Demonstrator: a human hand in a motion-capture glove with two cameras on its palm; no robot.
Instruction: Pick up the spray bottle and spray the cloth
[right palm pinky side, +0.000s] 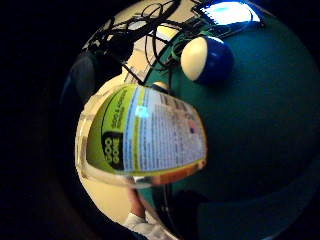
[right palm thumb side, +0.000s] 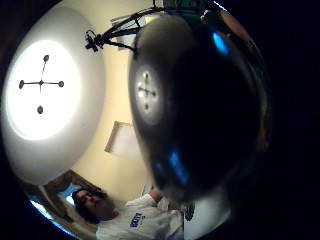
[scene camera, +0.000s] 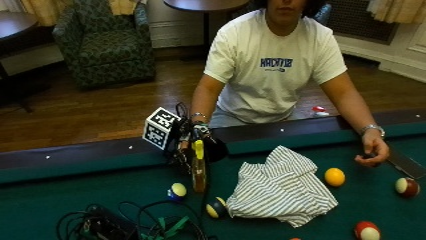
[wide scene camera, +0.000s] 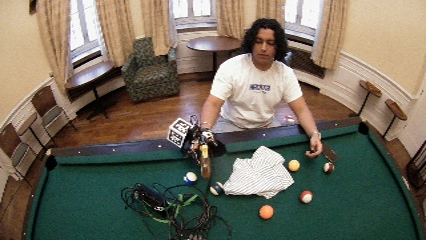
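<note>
Spray bottle (scene camera: 198, 172), slim clear plastic with a yellow-green label, stands upright off the green felt beside the striped white cloth (scene camera: 282, 187), grasped by the gloved right hand (scene camera: 193, 140). Picking up looks done; next, aim toward that cloth and squeeze the trigger.
</note>
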